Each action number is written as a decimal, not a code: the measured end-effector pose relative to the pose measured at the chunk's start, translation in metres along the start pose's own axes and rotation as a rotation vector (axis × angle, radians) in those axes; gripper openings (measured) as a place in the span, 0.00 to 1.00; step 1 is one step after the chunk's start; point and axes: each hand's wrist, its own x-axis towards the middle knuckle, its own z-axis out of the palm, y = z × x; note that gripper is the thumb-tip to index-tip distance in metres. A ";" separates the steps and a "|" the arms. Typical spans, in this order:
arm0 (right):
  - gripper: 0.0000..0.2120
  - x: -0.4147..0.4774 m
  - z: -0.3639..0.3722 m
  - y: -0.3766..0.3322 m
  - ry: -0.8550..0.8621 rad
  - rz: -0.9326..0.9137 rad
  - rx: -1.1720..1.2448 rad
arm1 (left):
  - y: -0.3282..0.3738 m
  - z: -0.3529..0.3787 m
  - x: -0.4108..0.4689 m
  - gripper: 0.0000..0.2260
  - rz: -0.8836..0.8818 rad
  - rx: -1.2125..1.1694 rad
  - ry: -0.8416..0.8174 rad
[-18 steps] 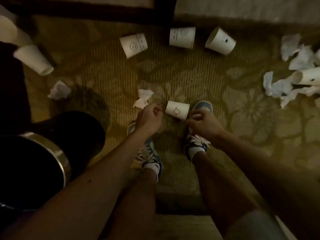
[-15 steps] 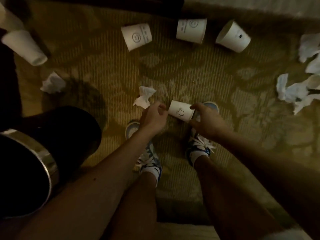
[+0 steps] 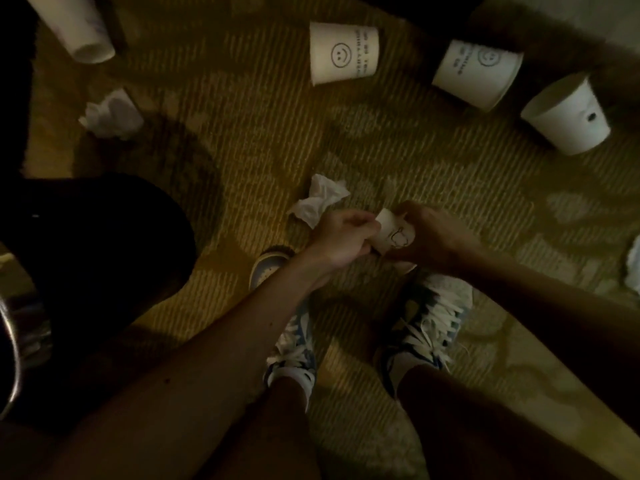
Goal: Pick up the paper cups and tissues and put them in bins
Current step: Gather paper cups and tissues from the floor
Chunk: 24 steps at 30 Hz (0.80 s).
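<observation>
Nearest to me, my bare legs run down to my left shoe (image 3: 294, 355) and right shoe (image 3: 429, 323), both with white laces, planted on the ribbed, patterned carpet (image 3: 242, 150). At the near left stands the black bin (image 3: 104, 254). Its metal rim sits at the edge of view, and its dark body blocks the floor on that side.

Just past the shoes my hands meet on one paper cup (image 3: 394, 233), held sideways over the toe of the right shoe. My left hand (image 3: 341, 237) has its fingers clenched and pinches the cup's left end. My right hand (image 3: 433, 237) has its fingers wrapped round the cup's body, hiding much of it. A small drawing shows on the bare side.

A crumpled tissue (image 3: 320, 202) lies on the carpet just beyond my left hand, close beside it. At the right edge I see part of another tissue (image 3: 633, 265).

Farther off to the left lies a second crumpled tissue (image 3: 110, 114). Along the far side lie more cups on their sides: a smiley cup (image 3: 343, 51), a second printed cup (image 3: 478, 72) to its right, and a plain-sided cup (image 3: 568, 117) farther right. A far-left cup (image 3: 76, 26) lies in the top corner.
</observation>
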 end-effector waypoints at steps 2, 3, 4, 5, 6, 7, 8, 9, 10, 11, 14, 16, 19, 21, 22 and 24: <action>0.37 0.008 -0.016 -0.002 0.066 -0.036 0.031 | 0.015 -0.005 0.005 0.11 0.089 0.017 0.023; 0.36 0.010 -0.024 -0.003 0.097 -0.048 0.054 | 0.024 -0.008 0.008 0.12 0.129 0.035 0.035; 0.36 0.012 -0.033 -0.004 0.127 -0.056 0.084 | 0.035 -0.010 0.011 0.11 0.169 0.064 0.048; 0.35 0.014 -0.041 -0.005 0.154 -0.060 0.115 | 0.046 -0.011 0.013 0.09 0.213 0.093 0.065; 0.35 0.016 -0.049 -0.006 0.177 -0.063 0.146 | 0.057 -0.011 0.015 0.06 0.251 0.111 0.085; 0.34 0.018 -0.057 -0.007 0.200 -0.066 0.171 | 0.069 -0.010 0.017 0.05 0.287 0.122 0.102; 0.34 0.019 -0.065 -0.007 0.217 -0.071 0.193 | 0.080 -0.009 0.020 0.05 0.323 0.137 0.112; 0.33 0.019 -0.073 -0.007 0.231 -0.077 0.212 | 0.092 -0.009 0.022 0.05 0.366 0.164 0.117; 0.33 0.021 -0.081 -0.007 0.245 -0.086 0.229 | 0.104 -0.010 0.025 0.06 0.413 0.205 0.116; 0.32 0.023 -0.087 -0.007 0.257 -0.097 0.240 | 0.115 -0.011 0.027 0.07 0.460 0.256 0.116; 0.30 0.034 -0.102 -0.009 0.299 -0.137 0.251 | 0.146 -0.019 0.036 0.07 0.601 0.427 0.189; 0.30 0.042 -0.105 -0.010 0.319 -0.156 0.241 | 0.157 -0.026 0.043 0.07 0.702 0.551 0.289; 0.32 0.051 -0.105 -0.008 0.321 -0.161 0.234 | 0.166 -0.042 0.052 0.07 0.860 0.782 0.476; 0.32 0.056 -0.101 -0.005 0.323 -0.177 0.238 | 0.166 -0.054 0.061 0.09 0.982 0.988 0.599; 0.31 0.058 -0.098 -0.003 0.329 -0.185 0.241 | 0.165 -0.059 0.067 0.12 1.012 1.083 0.617; 0.28 0.063 -0.091 0.001 0.343 -0.198 0.245 | 0.158 -0.066 0.080 0.20 0.971 1.205 0.557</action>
